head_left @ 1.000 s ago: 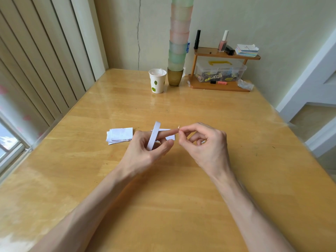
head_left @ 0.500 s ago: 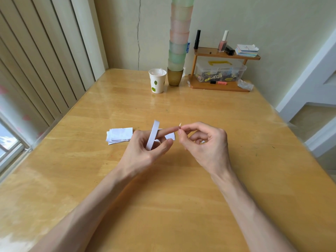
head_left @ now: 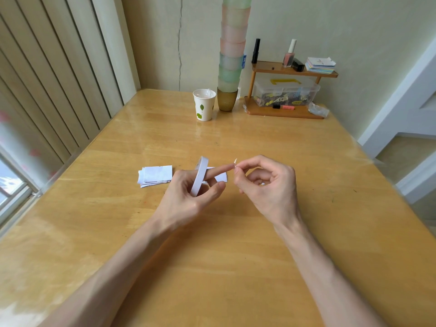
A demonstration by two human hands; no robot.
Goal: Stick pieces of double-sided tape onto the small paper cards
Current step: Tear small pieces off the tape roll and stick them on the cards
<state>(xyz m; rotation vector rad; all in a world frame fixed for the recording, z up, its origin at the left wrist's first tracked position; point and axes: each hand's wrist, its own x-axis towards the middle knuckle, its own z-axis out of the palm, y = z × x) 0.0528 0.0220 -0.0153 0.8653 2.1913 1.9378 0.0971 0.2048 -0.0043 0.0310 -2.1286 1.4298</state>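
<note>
Blinds: vertical slats along the left wall, with a strip of window below them.
Tabletop: glossy yellow wood; it carries everything listed here.
Card stack: small white paper cards in a loose pile, lying flat just left of your left hand. No writing can be made out on the top face.
Left hand: raised over the tabletop. Your fingers hold the tape roll, with the forefinger stretched out toward your right hand and the thumb curled under the roll's lower rim.
Tape roll: white and narrow, standing on edge in your left hand, above the tabletop. No brand is visible on it.
Paper cup: white with a green leaf print, standing upright at the far side. No lettering can be read.
Loose card: one white card lying flat beneath your left forefinger, partly hidden by it.
Cup tower: pastel tumblers stacked on a brown one, beside the paper cup.
Tape piece: a tiny pale sliver at the tip of your left forefinger. You cannot tell from this view whether the two touch.
Right hand: thumb and forefinger pinch the tape piece; the other fingers are curled in.
Shelf: a wooden two-tier shelf against the wall, holding a clear box, a varnish bottle and a stack of coloured notes. Its labels are too small to read.
</note>
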